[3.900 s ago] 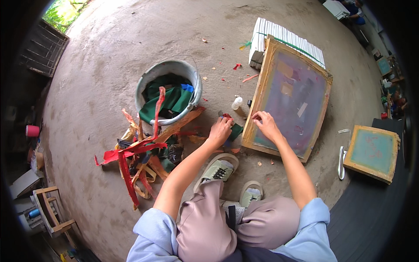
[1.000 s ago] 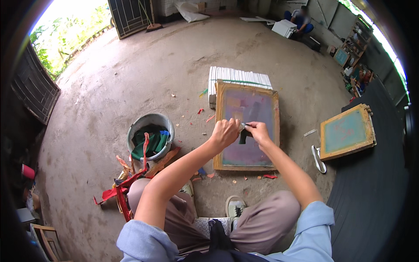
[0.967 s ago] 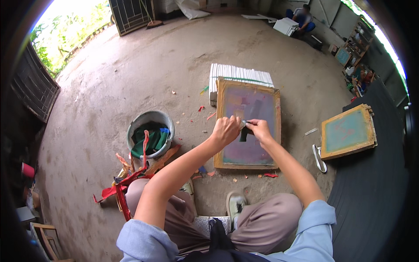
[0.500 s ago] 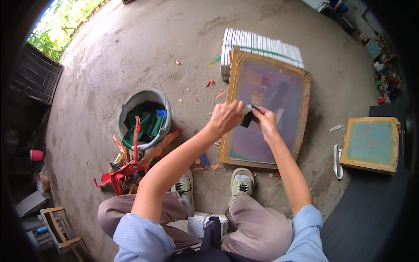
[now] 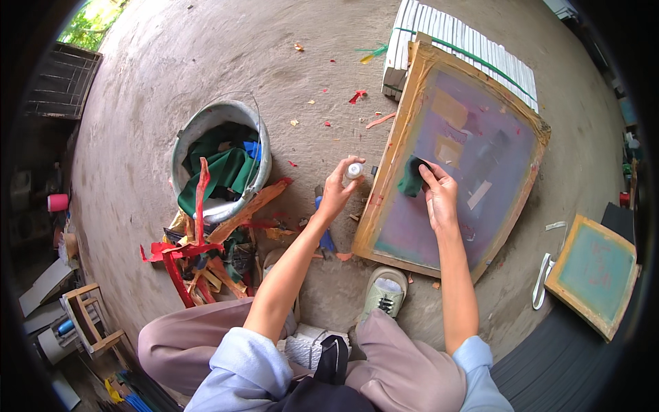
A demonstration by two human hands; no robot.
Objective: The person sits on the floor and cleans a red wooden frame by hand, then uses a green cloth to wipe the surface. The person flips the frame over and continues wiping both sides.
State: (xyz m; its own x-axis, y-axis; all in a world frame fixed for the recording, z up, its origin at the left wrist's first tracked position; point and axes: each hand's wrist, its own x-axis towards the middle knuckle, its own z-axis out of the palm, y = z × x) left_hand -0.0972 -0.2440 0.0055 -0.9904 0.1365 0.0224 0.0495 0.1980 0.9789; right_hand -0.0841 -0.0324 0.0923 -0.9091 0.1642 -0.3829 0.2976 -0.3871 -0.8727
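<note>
My left hand (image 5: 335,193) is closed around a small bottle with a whitish top (image 5: 354,169), held just left of a framed mesh screen (image 5: 400,130). In my right hand (image 5: 440,198), a small piece of dark green cloth (image 5: 410,180) is pinched between thumb and fingers. That hand is over the screen, and the cloth hangs above its left part. The screen has a worn wooden frame, purplish mesh and taped patches; its far end leans against a strapped white stack (image 5: 473,48).
To the left stands a grey bucket (image 5: 180,147) with green and blue cloth inside. Red and orange scraps (image 5: 199,257) are heaped beside it. A smaller framed screen (image 5: 596,264) lies at right by a white strap (image 5: 542,280). Bits of scrap dot the concrete floor.
My hands have moved apart. The bottle has gone left, away from the cloth, while the right hand still holds the cloth over the screen. The whole view has shifted.
</note>
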